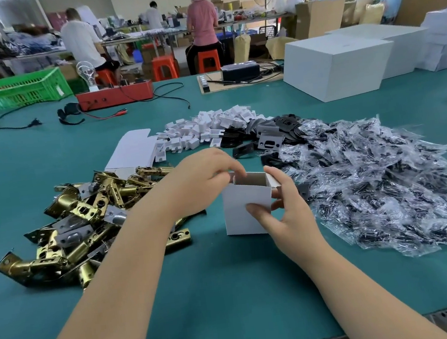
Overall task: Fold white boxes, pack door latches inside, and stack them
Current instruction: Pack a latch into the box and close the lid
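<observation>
A small white box (pixel 239 205) stands upright on the green table (pixel 217 291), its top open. My right hand (pixel 280 207) grips its right side, thumb across the front face. My left hand (pixel 204 180) pinches the flap at the box's top left edge. A heap of brass door latches (pixel 82 223) lies to the left of my left arm. Flat white box blanks (pixel 206 130) are piled behind the box, with one part-folded box (pixel 130 152) near them.
A wide pile of clear bags with black screws (pixel 381 181) covers the right side. Black strike plates (pixel 268 132) lie behind it. Large white cartons (pixel 336 65) stand at the back right, a red tester box (pixel 114 95) and cables at the back left. People work at far benches.
</observation>
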### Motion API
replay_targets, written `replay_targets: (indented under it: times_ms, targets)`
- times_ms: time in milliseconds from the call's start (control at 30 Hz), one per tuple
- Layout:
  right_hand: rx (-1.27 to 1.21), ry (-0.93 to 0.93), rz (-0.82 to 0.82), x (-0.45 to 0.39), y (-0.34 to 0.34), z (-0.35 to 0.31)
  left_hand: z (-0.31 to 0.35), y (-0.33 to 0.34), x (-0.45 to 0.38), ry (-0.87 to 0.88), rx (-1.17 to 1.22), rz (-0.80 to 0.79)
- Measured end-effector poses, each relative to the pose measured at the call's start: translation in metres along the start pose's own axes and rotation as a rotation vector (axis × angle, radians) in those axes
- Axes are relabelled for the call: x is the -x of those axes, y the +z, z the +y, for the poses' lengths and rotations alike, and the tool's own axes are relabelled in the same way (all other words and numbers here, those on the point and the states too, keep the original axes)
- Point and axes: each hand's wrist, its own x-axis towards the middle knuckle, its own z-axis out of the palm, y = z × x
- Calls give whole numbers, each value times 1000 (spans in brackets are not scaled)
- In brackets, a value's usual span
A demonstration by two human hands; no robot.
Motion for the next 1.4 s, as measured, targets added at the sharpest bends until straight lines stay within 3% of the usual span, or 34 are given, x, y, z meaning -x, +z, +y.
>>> replay_targets:
  times_ms: [133, 267, 400, 467, 567, 700, 767, 833, 1033, 1233, 1400]
  targets:
    - [-63, -2, -2, 0, 0, -4, -3, 28, 13, -81, 459, 205]
    - [-315, 46, 11, -4, -4, -8, -2, 69, 15, -110, 577, 448]
    - [-231, 328, 88, -46, -15, -14, -4, 85, 14, -146, 626, 560]
    - [-29, 279, 66, -73, -21, -9, -5, 88, 16, -141, 645, 536]
    - [416, 63, -21, -116, -20, 4, -10, 90, 18, -146, 627, 510]
    - [1068, -230, -264, -168, -4, 28, -13, 92, 18, -115, 580, 545]
    - [1363, -291, -384, -180, 8, 39, -15, 94, 18, -110, 562, 562]
    - [1476, -283, -448, -184, 18, 47, -16, 97, 19, -102, 560, 567]
    - [1432, -171, -498, -192, 30, 51, -19, 98, 18, -104, 559, 555]
    - [1467, -222, -484, -189, 26, 51, -20, 98, 18, -97, 557, 549]
    - [1183, -233, -396, -178, 22, 50, -22, 98, 16, -87, 539, 557]
